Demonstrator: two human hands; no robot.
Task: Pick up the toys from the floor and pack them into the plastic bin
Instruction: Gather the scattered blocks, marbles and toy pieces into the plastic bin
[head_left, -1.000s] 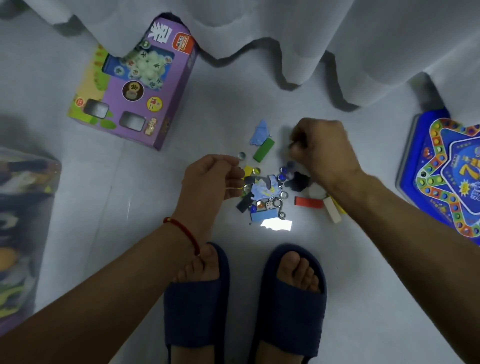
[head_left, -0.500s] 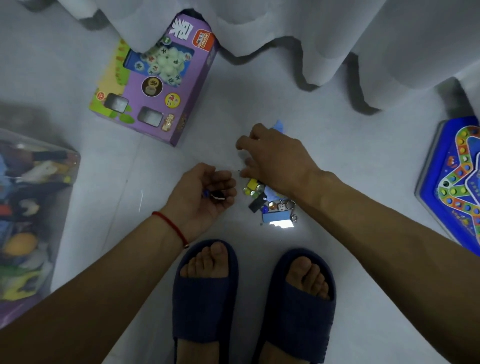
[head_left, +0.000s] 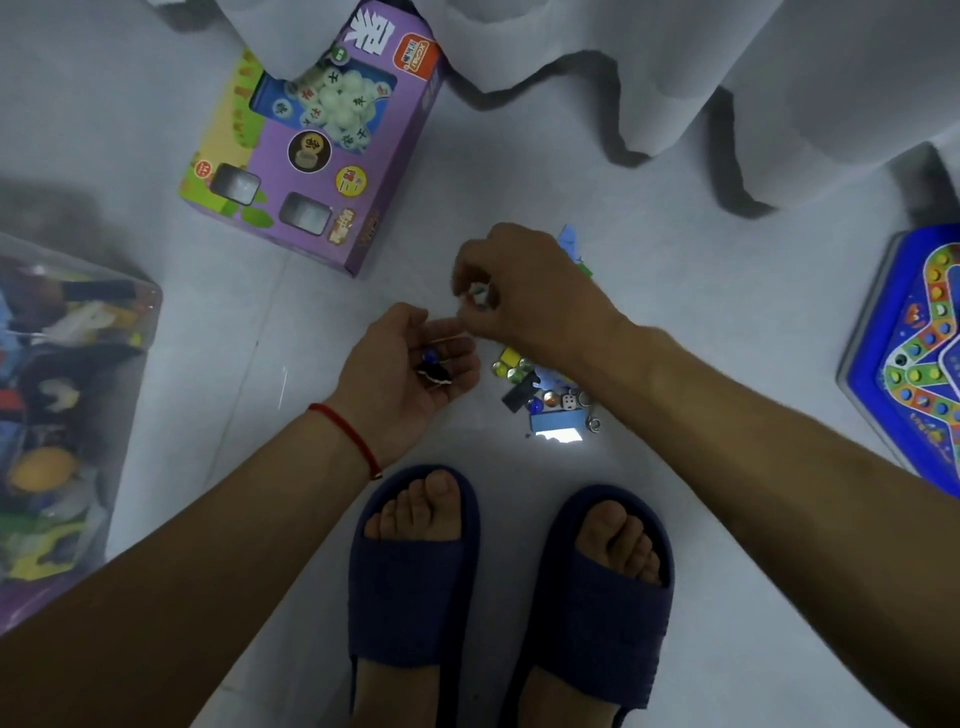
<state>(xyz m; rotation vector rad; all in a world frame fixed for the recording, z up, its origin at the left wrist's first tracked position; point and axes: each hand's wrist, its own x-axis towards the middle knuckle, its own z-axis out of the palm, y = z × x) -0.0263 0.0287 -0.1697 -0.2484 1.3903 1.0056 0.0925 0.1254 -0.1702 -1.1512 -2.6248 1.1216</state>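
the right hand (head_left: 524, 291) pinches a small pale piece (head_left: 479, 295) just above the left hand (head_left: 410, 369), which lies palm up, fingers loosely cupped around a blue marble (head_left: 430, 355) and a dark piece (head_left: 435, 375); the likely slip is at this handover, since the shallow cup could let round bits roll off onto the floor (head_left: 675, 291); the remaining pile of small toys (head_left: 545, 395) sits just right of the left hand, partly under the right forearm; the plastic bin (head_left: 67, 405) stands well apart on the left, already holding toys; a purple box (head_left: 317, 140), a blue game board (head_left: 919, 358) and a curtain (head_left: 649, 73) lie around, none blocking the way to the bin.
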